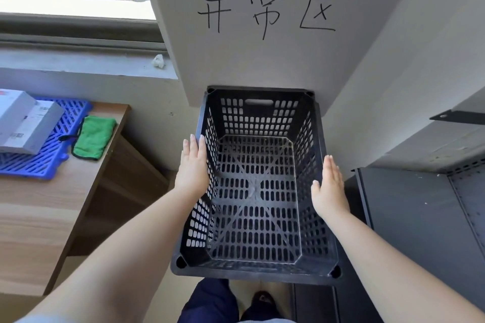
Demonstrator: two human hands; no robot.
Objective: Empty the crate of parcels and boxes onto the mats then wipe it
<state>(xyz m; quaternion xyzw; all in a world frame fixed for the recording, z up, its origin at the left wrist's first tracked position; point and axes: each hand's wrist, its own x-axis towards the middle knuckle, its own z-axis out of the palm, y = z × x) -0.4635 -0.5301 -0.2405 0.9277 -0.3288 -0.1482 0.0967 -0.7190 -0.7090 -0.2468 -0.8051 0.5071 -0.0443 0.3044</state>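
Observation:
A black perforated plastic crate (256, 271) stands below me against a white pillar, and nothing lies inside it. My left hand (193, 162) lies flat with straight fingers against the crate's left wall at the rim. My right hand (329, 186) is flat at the right rim, fingers straight. On the wooden table at the left lies a blue slatted mat (59, 144) carrying white boxes (25, 120). A folded green cloth (93, 136) rests on the table at the mat's right edge.
The wooden table (39, 207) fills the left side below a window sill. Dark metal shelving (420, 217) stands close on the right. The white pillar (262, 60) with handwritten characters rises behind the crate. My legs and a shoe show at the bottom.

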